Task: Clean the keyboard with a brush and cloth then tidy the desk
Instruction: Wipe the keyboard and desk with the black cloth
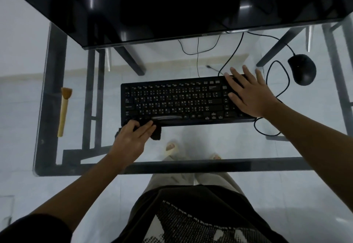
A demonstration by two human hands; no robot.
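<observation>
A black keyboard lies in the middle of the glass desk. My left hand presses a dark cloth against the keyboard's front left corner, the cloth partly hidden under my fingers. My right hand lies flat with fingers spread on the keyboard's right end, covering the number pad. A wooden brush with tan bristles lies alone near the desk's left edge, bristles pointing away from me.
A black monitor hangs over the back of the desk. A black wired mouse sits at the right, its cable looping beside the keyboard. My feet show through the glass below.
</observation>
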